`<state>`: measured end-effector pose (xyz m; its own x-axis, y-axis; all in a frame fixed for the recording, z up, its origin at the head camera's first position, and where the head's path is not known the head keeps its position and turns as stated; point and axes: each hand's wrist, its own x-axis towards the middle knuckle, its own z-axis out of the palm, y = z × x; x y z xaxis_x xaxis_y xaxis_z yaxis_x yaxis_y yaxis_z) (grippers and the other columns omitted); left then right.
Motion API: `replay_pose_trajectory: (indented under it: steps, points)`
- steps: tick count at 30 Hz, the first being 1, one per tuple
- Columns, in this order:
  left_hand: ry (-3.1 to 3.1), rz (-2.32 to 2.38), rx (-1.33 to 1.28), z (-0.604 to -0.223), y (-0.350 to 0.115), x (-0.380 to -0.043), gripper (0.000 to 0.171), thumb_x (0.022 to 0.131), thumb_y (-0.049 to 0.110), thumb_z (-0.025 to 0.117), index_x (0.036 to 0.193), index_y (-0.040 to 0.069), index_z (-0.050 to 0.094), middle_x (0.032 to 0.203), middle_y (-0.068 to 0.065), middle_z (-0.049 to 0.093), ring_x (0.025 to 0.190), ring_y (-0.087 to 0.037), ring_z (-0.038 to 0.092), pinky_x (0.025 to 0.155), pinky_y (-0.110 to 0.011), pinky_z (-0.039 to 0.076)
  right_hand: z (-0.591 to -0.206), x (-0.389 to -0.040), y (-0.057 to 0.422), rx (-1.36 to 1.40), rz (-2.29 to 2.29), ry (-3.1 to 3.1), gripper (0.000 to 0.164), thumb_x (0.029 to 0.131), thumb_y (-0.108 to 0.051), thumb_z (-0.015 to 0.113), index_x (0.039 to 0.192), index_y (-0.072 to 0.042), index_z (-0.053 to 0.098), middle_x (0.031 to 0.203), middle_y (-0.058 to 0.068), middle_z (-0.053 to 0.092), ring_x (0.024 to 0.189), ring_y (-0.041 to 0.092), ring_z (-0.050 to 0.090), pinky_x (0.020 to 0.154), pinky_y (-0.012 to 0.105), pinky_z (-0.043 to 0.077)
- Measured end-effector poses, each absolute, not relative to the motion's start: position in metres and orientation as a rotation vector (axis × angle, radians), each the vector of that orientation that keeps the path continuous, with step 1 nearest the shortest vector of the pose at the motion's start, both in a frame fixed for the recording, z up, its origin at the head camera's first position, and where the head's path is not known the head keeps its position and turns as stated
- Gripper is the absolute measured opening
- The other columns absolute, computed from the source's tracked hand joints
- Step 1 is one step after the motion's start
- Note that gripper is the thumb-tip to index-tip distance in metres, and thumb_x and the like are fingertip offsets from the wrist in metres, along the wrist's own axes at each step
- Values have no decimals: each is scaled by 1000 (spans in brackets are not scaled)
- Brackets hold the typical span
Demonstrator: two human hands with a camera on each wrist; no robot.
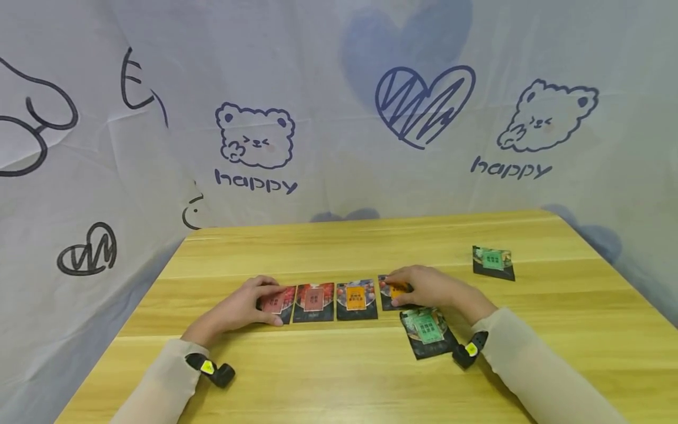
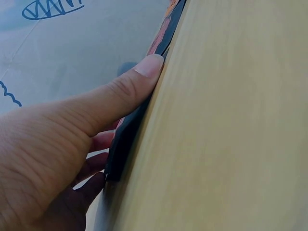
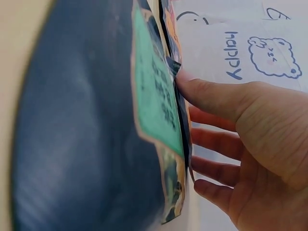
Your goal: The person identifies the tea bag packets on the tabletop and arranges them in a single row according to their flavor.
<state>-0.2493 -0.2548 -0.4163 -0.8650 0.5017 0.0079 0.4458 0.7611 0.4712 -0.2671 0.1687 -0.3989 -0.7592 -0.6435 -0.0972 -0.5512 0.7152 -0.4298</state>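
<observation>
A row of flat black sachets with coloured labels lies on the wooden table. My left hand (image 1: 245, 305) holds the leftmost red-label sachet (image 1: 276, 302) by its edges, with the thumb (image 2: 149, 67) along the near edge and the other fingers on the far side. Beside it lie another red-label sachet (image 1: 313, 302) and an orange-label sachet (image 1: 356, 299). At the row's right end, my right hand (image 1: 431, 288) grips a second orange-label sachet (image 1: 391, 299), which it partly covers. A green-label sachet (image 1: 428, 333) lies tilted just below that hand, its top close to the orange one.
Another green-label sachet (image 1: 494, 262) lies apart at the table's back right. Behind the wooden table (image 1: 318, 377) hangs a white cloth (image 1: 339, 147) with drawn bears and hearts. Each wrist wears a small black camera on a strap.
</observation>
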Motion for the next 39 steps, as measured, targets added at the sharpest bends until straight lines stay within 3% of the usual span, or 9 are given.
replay_pose_trajectory:
  steps: [12, 39]
  points:
    - [2837, 696, 764, -419, -255, -252, 83, 74, 55, 79, 139, 9, 56, 139, -15, 44, 128, -36, 40, 103, -55, 36, -399, -259, 165, -958, -533, 2675, 57, 94, -39, 65, 143, -15, 52, 143, 7, 50, 131, 30, 46, 104, 49, 39]
    - [2838, 693, 772, -419, -255, -253, 82, 75, 54, 79, 139, 8, 56, 139, -15, 44, 127, -37, 40, 102, -55, 36, -398, -254, 161, -1028, -460, 2716, 57, 94, -40, 65, 142, -10, 53, 142, 10, 51, 130, 32, 46, 104, 51, 38]
